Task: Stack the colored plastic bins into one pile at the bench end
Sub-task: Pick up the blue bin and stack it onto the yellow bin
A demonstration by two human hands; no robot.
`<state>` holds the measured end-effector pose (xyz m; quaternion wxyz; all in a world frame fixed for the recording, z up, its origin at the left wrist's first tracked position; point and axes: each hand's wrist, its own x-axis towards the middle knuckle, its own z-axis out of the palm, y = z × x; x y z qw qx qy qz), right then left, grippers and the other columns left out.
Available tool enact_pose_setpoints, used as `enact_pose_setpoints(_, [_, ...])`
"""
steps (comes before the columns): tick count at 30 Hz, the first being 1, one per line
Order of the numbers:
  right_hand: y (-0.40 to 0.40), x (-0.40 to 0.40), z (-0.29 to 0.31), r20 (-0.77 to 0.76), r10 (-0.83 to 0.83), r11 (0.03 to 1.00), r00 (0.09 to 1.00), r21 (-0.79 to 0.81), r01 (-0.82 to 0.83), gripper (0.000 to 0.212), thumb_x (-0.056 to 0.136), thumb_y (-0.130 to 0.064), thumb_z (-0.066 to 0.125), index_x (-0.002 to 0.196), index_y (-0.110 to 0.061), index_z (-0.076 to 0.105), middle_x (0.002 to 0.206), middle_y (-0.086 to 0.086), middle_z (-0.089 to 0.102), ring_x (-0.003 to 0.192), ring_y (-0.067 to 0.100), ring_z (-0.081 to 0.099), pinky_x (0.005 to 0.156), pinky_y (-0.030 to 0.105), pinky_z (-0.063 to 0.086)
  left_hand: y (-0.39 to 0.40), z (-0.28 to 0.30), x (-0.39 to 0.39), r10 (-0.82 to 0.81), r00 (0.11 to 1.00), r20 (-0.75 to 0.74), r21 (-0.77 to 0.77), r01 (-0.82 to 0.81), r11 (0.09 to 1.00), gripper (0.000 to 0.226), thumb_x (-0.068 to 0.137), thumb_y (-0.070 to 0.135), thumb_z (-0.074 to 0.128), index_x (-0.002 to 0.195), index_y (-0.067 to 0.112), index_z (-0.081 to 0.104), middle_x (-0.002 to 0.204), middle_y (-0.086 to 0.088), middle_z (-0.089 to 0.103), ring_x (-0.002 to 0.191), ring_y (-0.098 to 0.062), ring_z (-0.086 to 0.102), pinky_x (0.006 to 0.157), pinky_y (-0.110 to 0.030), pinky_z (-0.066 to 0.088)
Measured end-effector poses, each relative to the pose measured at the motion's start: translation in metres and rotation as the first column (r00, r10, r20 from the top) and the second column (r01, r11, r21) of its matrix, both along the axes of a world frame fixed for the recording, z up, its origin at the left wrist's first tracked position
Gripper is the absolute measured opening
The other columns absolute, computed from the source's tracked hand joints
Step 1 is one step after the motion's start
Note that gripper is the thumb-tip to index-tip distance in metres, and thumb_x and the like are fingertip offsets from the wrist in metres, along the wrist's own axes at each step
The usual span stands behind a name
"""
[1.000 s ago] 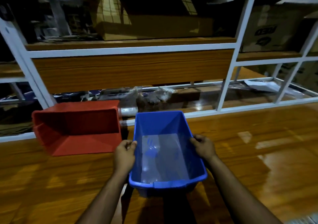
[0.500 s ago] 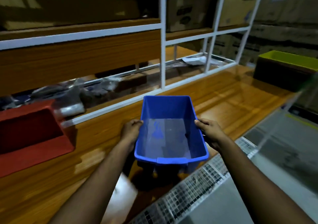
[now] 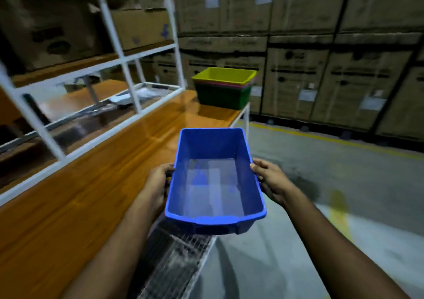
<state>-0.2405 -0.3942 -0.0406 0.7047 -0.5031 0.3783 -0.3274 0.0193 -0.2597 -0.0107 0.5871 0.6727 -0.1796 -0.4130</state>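
Note:
I hold an empty blue plastic bin (image 3: 214, 184) in the air over the bench's front edge. My left hand (image 3: 158, 181) grips its left rim and my right hand (image 3: 269, 180) grips its right rim. Farther ahead, at the far end of the wooden bench (image 3: 96, 195), stands a pile of nested bins (image 3: 223, 88): a yellow-green one on top, pink rims under it, a dark green one at the bottom. The blue bin is well short of that pile.
A white metal shelf frame (image 3: 128, 69) with cardboard boxes runs along the bench's left side. Stacked cartons (image 3: 321, 53) form a wall behind the bench end. Grey floor with a yellow line (image 3: 332, 138) lies to the right. A wire mesh panel (image 3: 174, 259) sits below the bin.
The view has swung right along the bench. The blue bin has been lifted off the bench and carried toward the bench end. The red bin has dropped out of view; the pile has come closer.

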Motion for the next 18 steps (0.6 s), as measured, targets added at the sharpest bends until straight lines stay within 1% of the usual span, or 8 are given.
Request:
enact_pose_setpoints(2, [-0.028, -0.040, 0.003, 0.011, -0.051, 0.999, 0.999, 0.015, 0.051, 0.025, 0.098, -0.013, 0.052, 0.120, -0.011, 0.064, 0.102, 0.006, 0.073, 0.074, 0.013, 0.069, 0.077, 0.037, 0.056, -0.042, 0.003, -0.031, -0.078, 0.997, 0.001, -0.007, 0.078, 0.997, 0.024, 0.086, 0.016, 0.046, 0.089, 0.017, 0.070, 0.058, 0.003, 0.054, 0.048, -0.012, 0.038, 0.039, -0.021, 0.028])
enact_pose_setpoints(3, [-0.040, -0.059, 0.006, 0.022, -0.079, 0.997, 0.997, 0.024, 0.078, 0.025, 0.098, -0.012, 0.052, 0.121, -0.011, 0.064, 0.101, 0.006, 0.073, 0.072, 0.012, 0.069, 0.071, 0.034, 0.058, -0.061, 0.005, -0.046, -0.117, 0.993, 0.009, -0.006, 0.117, 0.993, 0.024, 0.086, 0.017, 0.046, 0.089, 0.018, 0.070, 0.062, 0.003, 0.052, 0.050, -0.012, 0.039, 0.039, -0.022, 0.028])
enact_pose_setpoints(5, [-0.062, -0.090, 0.011, 0.041, -0.140, 0.990, 0.989, 0.035, 0.138, 0.026, 0.098, -0.009, 0.052, 0.121, -0.010, 0.063, 0.095, 0.005, 0.073, 0.065, 0.009, 0.069, 0.062, 0.028, 0.058, -0.098, 0.009, -0.069, -0.175, 0.984, 0.018, -0.009, 0.175, 0.984, 0.023, 0.088, 0.019, 0.046, 0.088, 0.018, 0.069, 0.065, 0.004, 0.053, 0.049, -0.010, 0.044, 0.038, -0.020, 0.029])
enact_pose_setpoints(7, [-0.086, -0.118, 0.018, 0.046, -0.200, 0.980, 0.979, 0.029, 0.199, 0.024, 0.098, -0.006, 0.050, 0.118, -0.008, 0.063, 0.086, 0.002, 0.075, 0.062, 0.009, 0.069, 0.057, 0.026, 0.057, -0.137, 0.011, -0.095, -0.223, 0.974, 0.032, -0.016, 0.224, 0.975, 0.024, 0.088, 0.020, 0.048, 0.098, 0.015, 0.069, 0.068, 0.003, 0.053, 0.047, -0.008, 0.046, 0.039, -0.019, 0.029])
enact_pose_setpoints(9, [-0.110, -0.143, 0.022, 0.057, -0.241, 0.970, 0.969, 0.021, 0.240, 0.024, 0.098, -0.006, 0.050, 0.117, -0.008, 0.064, 0.085, 0.003, 0.075, 0.063, 0.011, 0.070, 0.057, 0.026, 0.057, -0.174, 0.012, -0.116, -0.265, 0.963, 0.042, -0.042, 0.267, 0.963, 0.025, 0.088, 0.020, 0.049, 0.102, 0.014, 0.069, 0.070, 0.000, 0.052, 0.050, -0.010, 0.044, 0.040, -0.020, 0.029])
enact_pose_setpoints(13, [-0.162, -0.180, 0.025, 0.070, -0.311, 0.950, 0.948, 0.013, 0.311, 0.024, 0.097, -0.006, 0.050, 0.115, -0.010, 0.066, 0.095, 0.007, 0.075, 0.075, 0.018, 0.071, 0.065, 0.030, 0.060, -0.247, 0.010, -0.143, -0.368, 0.929, 0.026, -0.081, 0.369, 0.926, 0.026, 0.092, 0.015, 0.047, 0.104, 0.011, 0.069, 0.070, -0.005, 0.056, 0.041, -0.009, 0.042, 0.034, -0.018, 0.029])
enact_pose_setpoints(16, [-0.213, -0.197, 0.023, 0.074, -0.343, 0.939, 0.936, 0.016, 0.343, 0.027, 0.096, -0.005, 0.049, 0.117, -0.009, 0.066, 0.098, 0.011, 0.074, 0.080, 0.025, 0.067, 0.067, 0.034, 0.059, -0.307, 0.008, -0.154, -0.425, 0.905, -0.005, -0.084, 0.423, 0.902, 0.031, 0.092, 0.014, 0.048, 0.117, 0.003, 0.063, 0.073, -0.009, 0.056, 0.040, -0.010, 0.042, 0.032, -0.017, 0.028])
enact_pose_setpoints(18, [-0.258, -0.203, 0.022, 0.073, -0.353, 0.935, 0.933, 0.016, 0.353, 0.031, 0.095, -0.003, 0.047, 0.120, -0.006, 0.064, 0.101, 0.014, 0.072, 0.080, 0.026, 0.066, 0.066, 0.033, 0.058, -0.352, 0.006, -0.159, -0.455, 0.889, -0.055, -0.123, 0.446, 0.887, 0.029, 0.093, 0.012, 0.048, 0.116, 0.002, 0.063, 0.079, -0.013, 0.059, 0.042, -0.010, 0.050, 0.033, -0.017, 0.038])
